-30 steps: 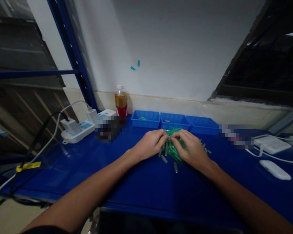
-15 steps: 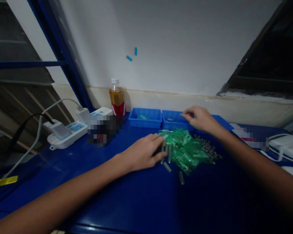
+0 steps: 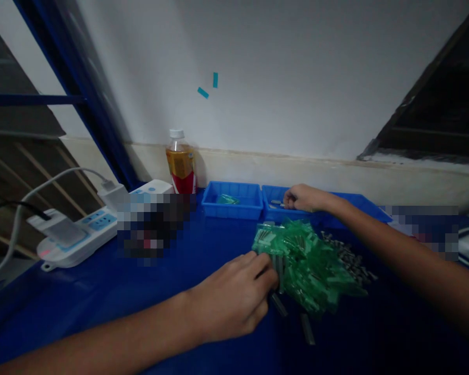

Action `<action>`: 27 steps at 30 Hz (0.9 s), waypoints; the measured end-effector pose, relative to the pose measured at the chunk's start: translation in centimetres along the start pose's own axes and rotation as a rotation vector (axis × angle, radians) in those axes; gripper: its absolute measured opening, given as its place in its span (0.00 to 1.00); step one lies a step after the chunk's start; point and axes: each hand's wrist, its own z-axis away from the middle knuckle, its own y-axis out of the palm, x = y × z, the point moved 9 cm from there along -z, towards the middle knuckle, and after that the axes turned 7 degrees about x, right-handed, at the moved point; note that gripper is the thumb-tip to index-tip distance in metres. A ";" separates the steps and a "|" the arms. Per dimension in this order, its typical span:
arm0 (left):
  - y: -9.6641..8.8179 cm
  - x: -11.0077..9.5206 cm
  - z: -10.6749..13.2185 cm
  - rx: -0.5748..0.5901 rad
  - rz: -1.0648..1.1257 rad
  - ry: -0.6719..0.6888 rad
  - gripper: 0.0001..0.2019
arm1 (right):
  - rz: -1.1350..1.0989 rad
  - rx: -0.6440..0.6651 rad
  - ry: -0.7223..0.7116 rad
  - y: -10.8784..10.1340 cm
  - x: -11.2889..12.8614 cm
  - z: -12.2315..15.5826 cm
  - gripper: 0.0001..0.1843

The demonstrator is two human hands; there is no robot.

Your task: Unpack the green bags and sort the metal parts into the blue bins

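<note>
My left hand [image 3: 234, 294] rests by the left edge of a heap of small green plastic bags [image 3: 308, 265], its fingers curled in; what they close on is hidden. Beside its fingertips stand narrow metal strips [image 3: 280, 276]. My right hand [image 3: 307, 198] reaches into the middle blue tray [image 3: 271, 213], fingers pinched together low in it. Small metallic pieces [image 3: 275, 202] lie by those fingertips, and I cannot make out which one, if any, is held. Another blue tray [image 3: 232, 210], to the left, contains a green bag [image 3: 229, 199].
Loose dark metal parts [image 3: 354, 258] spread right of the heap. Two metal strips lie in front, one a loose strip [image 3: 307, 329] near my side. A drink bottle [image 3: 182, 166] and a white power strip [image 3: 97, 224] with cables stand at the left. The wall [image 3: 277, 104] rises behind.
My right hand has dropped from above the middle tray down into it. The left hand stays at the heap's left edge, its fingers more curled. The whole view has come closer.
</note>
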 end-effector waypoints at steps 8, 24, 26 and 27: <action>0.3 2.1 1.0 -0.070 0.033 -0.192 0.03 | 0.068 -0.283 -0.012 -2.8 2.0 3.0 0.10; -1.2 1.3 1.8 -0.352 0.469 0.145 0.04 | 0.120 -0.613 -0.604 5.0 14.8 18.6 0.05; -1.2 1.5 1.7 -0.340 0.486 0.110 0.03 | 0.104 -0.623 -0.573 4.8 14.7 18.5 0.07; -1.2 1.5 1.7 -0.336 0.485 0.092 0.02 | 0.088 -0.636 -0.559 4.7 14.6 18.5 0.07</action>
